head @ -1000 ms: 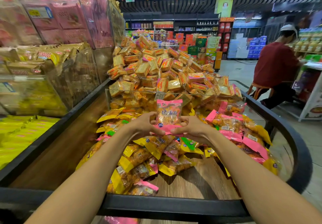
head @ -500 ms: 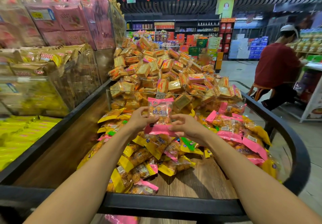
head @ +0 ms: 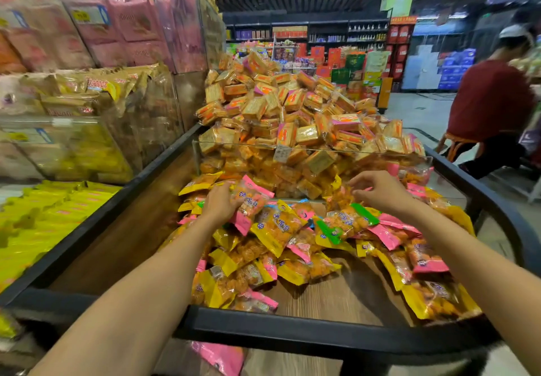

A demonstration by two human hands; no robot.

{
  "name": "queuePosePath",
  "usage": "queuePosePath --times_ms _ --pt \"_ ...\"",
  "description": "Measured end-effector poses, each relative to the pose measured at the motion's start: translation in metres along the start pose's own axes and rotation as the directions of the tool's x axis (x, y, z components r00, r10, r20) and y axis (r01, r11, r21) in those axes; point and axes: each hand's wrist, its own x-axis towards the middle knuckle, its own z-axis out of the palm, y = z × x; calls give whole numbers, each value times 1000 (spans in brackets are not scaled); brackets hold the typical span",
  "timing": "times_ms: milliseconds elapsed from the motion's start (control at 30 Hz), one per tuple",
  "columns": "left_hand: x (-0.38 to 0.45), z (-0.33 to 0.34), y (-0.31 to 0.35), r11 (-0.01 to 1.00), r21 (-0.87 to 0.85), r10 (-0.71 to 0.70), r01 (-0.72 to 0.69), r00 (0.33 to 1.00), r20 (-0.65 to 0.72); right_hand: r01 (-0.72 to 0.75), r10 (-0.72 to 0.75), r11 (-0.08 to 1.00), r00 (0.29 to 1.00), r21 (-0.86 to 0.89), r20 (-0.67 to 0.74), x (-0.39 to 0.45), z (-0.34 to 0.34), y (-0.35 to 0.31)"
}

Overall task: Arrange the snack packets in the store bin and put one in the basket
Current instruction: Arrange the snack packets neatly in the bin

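Observation:
My left hand [head: 220, 203] grips a pink-ended snack packet [head: 251, 203], tilted, low over the left side of the heap. My right hand [head: 377, 189] hovers over the packets at the right, fingers loosely curled; whether it holds one is unclear. Several yellow, pink and green packets [head: 281, 229] lie heaped in the wooden-floored store bin [head: 336, 296] with a black rim. No basket is in sight.
A clear divider [head: 322, 153] shuts off a tall mound of orange cracker packs [head: 287, 112] behind. Clear bins of yellow and pink bags [head: 87, 83] stand at left. A person in a red top [head: 491, 103] sits at the right in the aisle.
Both hands held the pink packet upright between them; now the right hand has let go and moved right, and the left hand has lowered the packet leftwards onto the heap.

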Motion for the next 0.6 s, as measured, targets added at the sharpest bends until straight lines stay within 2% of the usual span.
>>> queuePosePath --times_ms 167,267,433,500,600 --pt "1 11 2 999 11 44 -45 998 33 -37 42 979 999 -201 20 -4 -14 40" --pt "0 20 2 998 19 56 -58 995 79 -69 74 973 997 -218 16 -8 -18 55" --pt "0 21 6 998 68 -17 10 995 102 -107 105 973 994 -203 -22 -13 -17 74" --pt "0 20 11 995 96 -49 42 996 69 -119 118 974 993 -195 -16 -14 -18 79" --pt "3 25 35 981 170 88 -89 996 17 -106 102 968 994 -228 -33 -12 -20 83"
